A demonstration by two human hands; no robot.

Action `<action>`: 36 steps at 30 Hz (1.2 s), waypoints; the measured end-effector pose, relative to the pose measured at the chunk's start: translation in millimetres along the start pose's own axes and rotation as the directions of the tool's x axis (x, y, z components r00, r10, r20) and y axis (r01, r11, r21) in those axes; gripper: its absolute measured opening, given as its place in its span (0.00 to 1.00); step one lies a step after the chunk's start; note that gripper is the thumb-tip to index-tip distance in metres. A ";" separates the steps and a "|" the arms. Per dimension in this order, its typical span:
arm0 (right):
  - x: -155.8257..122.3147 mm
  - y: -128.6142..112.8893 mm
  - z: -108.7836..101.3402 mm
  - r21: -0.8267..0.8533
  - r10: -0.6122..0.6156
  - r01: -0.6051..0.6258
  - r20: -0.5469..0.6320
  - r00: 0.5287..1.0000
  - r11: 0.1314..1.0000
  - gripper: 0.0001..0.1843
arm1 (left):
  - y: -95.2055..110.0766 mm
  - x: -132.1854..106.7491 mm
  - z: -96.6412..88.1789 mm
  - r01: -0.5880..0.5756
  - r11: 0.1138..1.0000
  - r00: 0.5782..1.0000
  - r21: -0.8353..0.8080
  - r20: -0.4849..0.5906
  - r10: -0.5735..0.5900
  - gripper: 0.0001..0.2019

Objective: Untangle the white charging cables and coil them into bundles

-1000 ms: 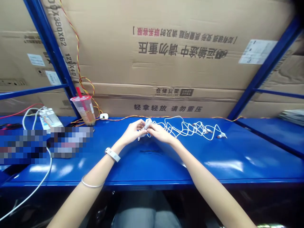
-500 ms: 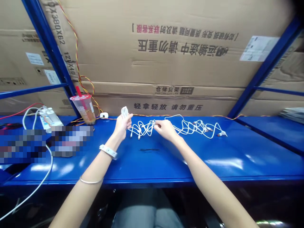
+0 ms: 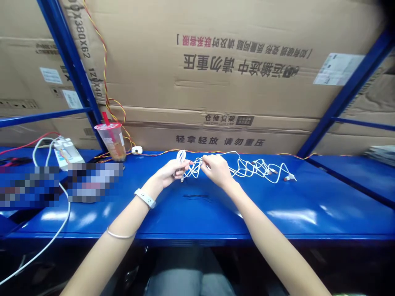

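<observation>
From here, I have the left hand (image 3: pixel 169 172) gripping a coiled cable (image 3: pixel 181 156), the right hand (image 3: pixel 217 170) pinching tangled cables (image 3: pixel 261 166) at its three o'clock.

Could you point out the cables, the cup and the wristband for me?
Cables (image 3: pixel 195 169): head view, on the tangled white strands, toward the left end.
Cup (image 3: pixel 112 142): head view, on the side, below the lid.
Wristband (image 3: pixel 145 198): head view, on the middle of the white strap.
</observation>
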State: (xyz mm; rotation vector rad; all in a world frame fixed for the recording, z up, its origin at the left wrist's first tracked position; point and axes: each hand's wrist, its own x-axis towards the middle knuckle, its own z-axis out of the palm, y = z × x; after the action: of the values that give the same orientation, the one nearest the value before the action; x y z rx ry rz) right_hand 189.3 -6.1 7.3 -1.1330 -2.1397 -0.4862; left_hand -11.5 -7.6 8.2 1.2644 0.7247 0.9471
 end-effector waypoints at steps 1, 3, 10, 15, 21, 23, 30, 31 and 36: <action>-1.2 2.6 -0.4 -0.043 -0.032 0.032 -0.013 0.999 0.999 0.10 | 0.8 -0.4 -2.2 0.008 1.000 1.000 0.024 0.002 -0.008 0.17; -6.4 6.7 -2.0 -0.121 -0.136 0.135 0.005 0.991 0.983 0.11 | 2.1 -2.2 -6.6 0.035 0.991 0.999 0.131 0.008 -0.037 0.16; -53.2 5.4 -13.0 -0.161 -0.570 0.596 0.179 0.802 0.787 0.12 | -3.0 -13.7 -3.9 -0.034 0.700 0.974 0.713 0.180 -0.136 0.11; -74.8 -1.0 -22.6 -0.163 -0.510 0.541 0.194 0.838 0.825 0.12 | -4.0 -18.2 8.8 -0.140 0.602 0.953 0.786 0.272 -0.134 0.11; -77.9 -5.6 -30.1 -0.109 -0.563 0.612 0.296 0.772 0.783 0.13 | -0.5 -20.8 9.7 -0.299 0.575 0.911 0.761 0.407 -0.066 0.07; -74.3 -5.6 -34.0 -0.092 -0.597 0.662 0.355 0.720 0.744 0.13 | -0.6 -20.7 8.5 -0.335 0.582 0.893 0.741 0.447 -0.055 0.08; -61.7 -7.5 -43.2 -0.007 -0.580 0.677 0.510 0.635 0.736 0.10 | -0.4 -22.8 8.5 -0.281 0.569 0.914 0.773 0.397 -0.087 0.07; -62.0 -8.0 -43.0 0.015 -0.561 0.656 0.533 0.633 0.755 0.09 | -0.5 -23.1 9.1 -0.264 0.547 0.910 0.794 0.393 -0.130 0.08; -66.5 -8.1 -42.4 0.020 -0.488 0.593 0.591 0.642 0.805 0.07 | -0.5 -22.0 7.7 -0.232 0.492 0.904 0.839 0.373 -0.210 0.10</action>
State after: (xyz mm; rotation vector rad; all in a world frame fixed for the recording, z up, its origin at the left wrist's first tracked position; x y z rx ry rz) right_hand 225.7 -74.6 -9.2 -0.7411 -3.0627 -0.6751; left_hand -14.6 -30.8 7.9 2.3132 0.8665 0.1818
